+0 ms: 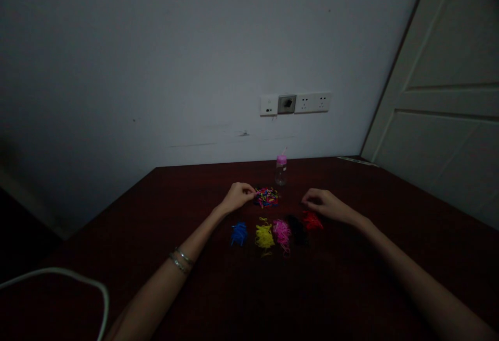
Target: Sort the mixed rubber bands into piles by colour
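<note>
At the left edge of a mixed heap of coloured rubber bands (268, 197), my left hand (237, 197) pinches with thumb and forefinger; a pinkish band shows at the fingertips. My right hand (325, 204) hovers just above and behind a pile of red rubber bands (312, 221), its fingers bent together; whether anything is between them is too dark to see. In a row nearer me lie sorted piles: blue rubber bands (239, 233), yellow rubber bands (264, 236), pink rubber bands (281, 234) and black rubber bands (298, 230), the black ones hardly visible against the table.
A clear bottle (281, 173) with a pink lid and straw stands behind the mixed heap. The dark red table (187, 185) meets a wall with sockets (312, 103). A white cable (78, 277) curves in at lower left; a white panelled door (440, 117) is at right.
</note>
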A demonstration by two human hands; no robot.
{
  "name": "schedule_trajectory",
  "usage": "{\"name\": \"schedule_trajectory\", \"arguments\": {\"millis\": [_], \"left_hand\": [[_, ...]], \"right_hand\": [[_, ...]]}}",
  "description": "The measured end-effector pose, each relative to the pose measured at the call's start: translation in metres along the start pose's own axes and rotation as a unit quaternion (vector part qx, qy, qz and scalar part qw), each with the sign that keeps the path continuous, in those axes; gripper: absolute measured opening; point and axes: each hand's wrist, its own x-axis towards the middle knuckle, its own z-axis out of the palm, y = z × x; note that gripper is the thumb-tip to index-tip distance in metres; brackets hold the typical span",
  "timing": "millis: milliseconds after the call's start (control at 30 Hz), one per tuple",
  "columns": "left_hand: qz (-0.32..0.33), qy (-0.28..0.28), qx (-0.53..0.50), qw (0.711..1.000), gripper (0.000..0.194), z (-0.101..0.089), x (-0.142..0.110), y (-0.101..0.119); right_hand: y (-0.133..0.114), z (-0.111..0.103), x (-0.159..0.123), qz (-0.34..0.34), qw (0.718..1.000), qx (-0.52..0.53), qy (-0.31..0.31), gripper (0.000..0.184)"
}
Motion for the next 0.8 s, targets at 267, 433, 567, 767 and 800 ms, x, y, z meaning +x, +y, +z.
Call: {"name": "schedule_trajectory", "arguments": {"millis": [267,433,567,767,800], "left_hand": [[0.076,-0.21,-0.05,0.973,0.017,0.024,-0.019,0.047],[0.07,-0.222,-0.039,0.972,0.017,0.029,-0.023,0.047],[0.061,-0.232,-0.037,0.97,0.018,0.028,-0.023,0.048],[0.046,-0.236,-0.064,0.969,0.02,0.028,-0.022,0.047],[0.042,-0.238,-0.071,0.968,0.021,0.026,-0.022,0.046]], "right_hand": [[0.001,0.004,0.0,0.009,1.0,-0.006,-0.004,0.019],[-0.001,0.005,-0.001,-0.005,1.0,-0.01,-0.007,0.017],[-0.001,0.006,0.0,-0.011,1.0,-0.018,-0.008,0.018],[-0.002,0.005,0.0,0.004,1.0,-0.016,-0.018,0.017],[-0.002,0.004,-0.001,0.005,1.0,-0.014,-0.02,0.017]]}}
